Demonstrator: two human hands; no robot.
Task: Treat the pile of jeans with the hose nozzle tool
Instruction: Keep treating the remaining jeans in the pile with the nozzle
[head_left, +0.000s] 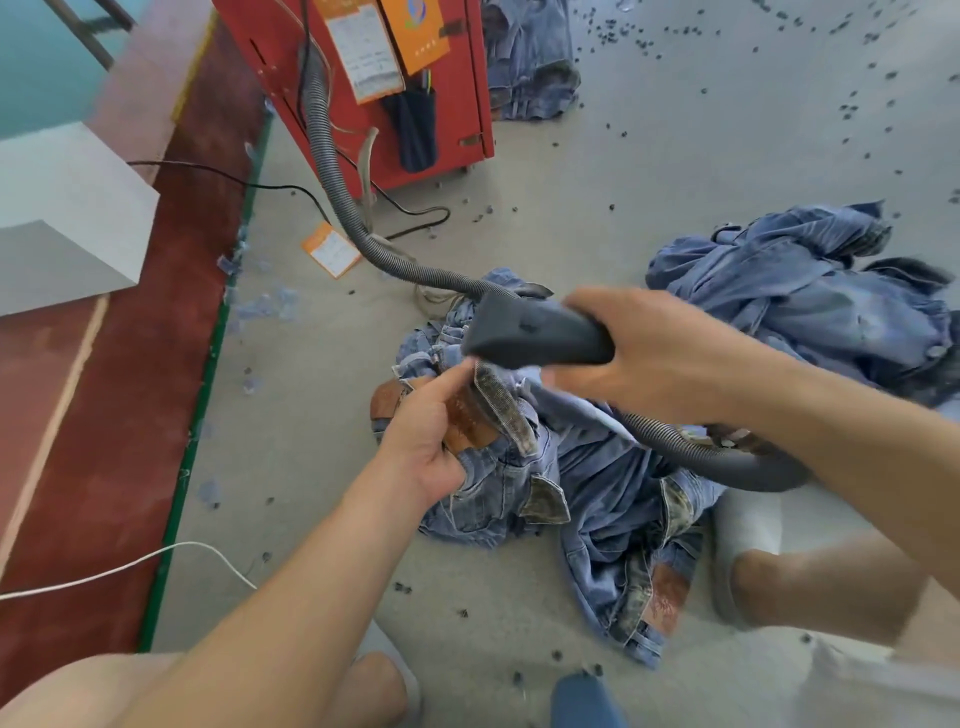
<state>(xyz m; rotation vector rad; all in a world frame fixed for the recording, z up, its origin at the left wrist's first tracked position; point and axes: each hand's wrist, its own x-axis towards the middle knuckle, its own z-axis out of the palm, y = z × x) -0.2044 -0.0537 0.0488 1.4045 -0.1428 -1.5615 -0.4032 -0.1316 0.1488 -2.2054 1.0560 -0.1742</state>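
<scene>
A bare knee (78, 691) sat nearest. The left hand (426, 421) pinched a jeans waistband (498, 400) off the pile of jeans (597, 499) on the floor (322, 415); the right hand (654, 353) gripped the hose nozzle tool (535, 332) just above it.

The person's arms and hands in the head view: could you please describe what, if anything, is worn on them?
Both arms are bare up to the frame edge: no sleeves show. The left hand and the right hand wear no gloves, and no rings, watch or wristband can be seen on the fingers or wrists. No markings are visible. Lower down, the knees are bare, and a pale slipper shows on one foot.
</scene>
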